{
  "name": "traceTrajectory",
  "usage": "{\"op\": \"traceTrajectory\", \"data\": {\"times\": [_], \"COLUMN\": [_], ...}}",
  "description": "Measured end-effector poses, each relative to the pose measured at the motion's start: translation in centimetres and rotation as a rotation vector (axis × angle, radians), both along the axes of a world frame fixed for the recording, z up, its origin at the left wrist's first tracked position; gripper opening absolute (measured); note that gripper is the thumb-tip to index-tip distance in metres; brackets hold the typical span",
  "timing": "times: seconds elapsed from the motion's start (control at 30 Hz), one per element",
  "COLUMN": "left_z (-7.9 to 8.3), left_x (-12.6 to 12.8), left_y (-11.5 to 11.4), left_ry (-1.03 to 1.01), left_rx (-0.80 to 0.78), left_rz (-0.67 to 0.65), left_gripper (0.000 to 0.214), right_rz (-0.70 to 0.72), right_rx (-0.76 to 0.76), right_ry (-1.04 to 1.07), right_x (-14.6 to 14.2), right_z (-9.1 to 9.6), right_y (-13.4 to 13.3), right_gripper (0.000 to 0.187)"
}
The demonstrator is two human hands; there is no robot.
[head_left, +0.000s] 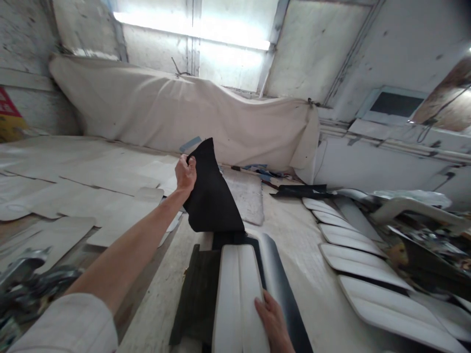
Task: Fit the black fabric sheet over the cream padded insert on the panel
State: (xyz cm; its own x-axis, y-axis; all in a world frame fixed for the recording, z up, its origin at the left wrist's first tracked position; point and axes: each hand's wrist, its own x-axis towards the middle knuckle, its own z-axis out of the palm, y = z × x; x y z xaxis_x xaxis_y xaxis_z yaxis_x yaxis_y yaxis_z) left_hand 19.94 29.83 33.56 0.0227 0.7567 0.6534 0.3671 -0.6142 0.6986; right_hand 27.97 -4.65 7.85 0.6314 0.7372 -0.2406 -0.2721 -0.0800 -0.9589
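Observation:
My left hand (pixel 186 172) is closed on the upper left edge of a black flexible sheet (pixel 213 196), raised above the table with its lower edge close to a long panel. My right hand (pixel 271 316) rests against the right side of a white padded panel (pixel 240 294) with a seam down its middle; its fingertips lie on the edge. Under and beside this panel are a dark flat piece (pixel 198 289) on the left and a glossy black-and-silver curved part (pixel 281 284) on the right.
Several white padded panels (pixel 364 267) lie in a row on the right of the pale-covered table (pixel 294 245). Pale flat sheets (pixel 103 171) spread at left. Metal machine parts (pixel 29 274) sit lower left. A beige cloth (pixel 184 108) hangs across the back wall.

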Motion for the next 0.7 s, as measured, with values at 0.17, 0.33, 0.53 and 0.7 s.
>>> {"op": "traceTrajectory", "data": {"times": [0.17, 0.33, 0.53, 0.7], "left_z": [-0.1, -0.4, -0.7, -1.3], "left_x": [0.0, -0.6, -1.2, -1.3], "left_y": [-0.3, -0.3, -0.4, -0.3], "left_ry": [0.022, 0.051, 0.086, 0.092], "left_rx": [0.060, 0.085, 0.085, 0.059], "left_rz": [-0.009, -0.010, 0.002, 0.032], "left_gripper": [0.019, 0.020, 0.020, 0.018], "right_rz": [0.004, -0.002, -0.030, -0.038], "right_rx": [0.086, 0.012, -0.069, -0.230], "right_ry": [0.009, -0.050, -0.213, -0.427], "right_x": [3.0, 4.8, 5.2, 5.7], "right_z": [-0.3, -2.7, -3.4, -3.0], "right_y": [2.8, 2.8, 1.7, 1.6], "right_gripper": [0.037, 0.031, 0.038, 0.037]}}
